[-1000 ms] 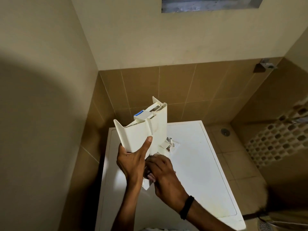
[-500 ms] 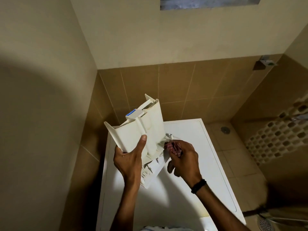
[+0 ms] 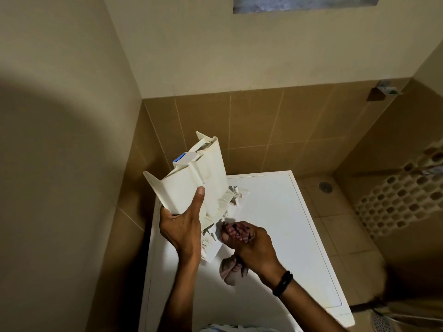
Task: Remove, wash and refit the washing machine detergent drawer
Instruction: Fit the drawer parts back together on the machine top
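The cream plastic detergent drawer is held upright and tilted above the washing machine top, underside toward me, a blue tab at its upper end. My left hand grips its lower left edge, thumb pressed on the flat face. My right hand is closed around a crumpled red-and-white checked cloth, pressed against the drawer's lower ribbed end; a tail of the cloth hangs below the fist. A black band sits on my right wrist.
The white machine stands in a corner between a plain wall on the left and brown tiles behind. A small white plastic part shows just behind the drawer. A floor drain lies on the tiled floor to the right.
My right hand moved out to the drawer's right side with the cloth, then came back down to its lower end. The drawer shifted slightly left and tilted more.
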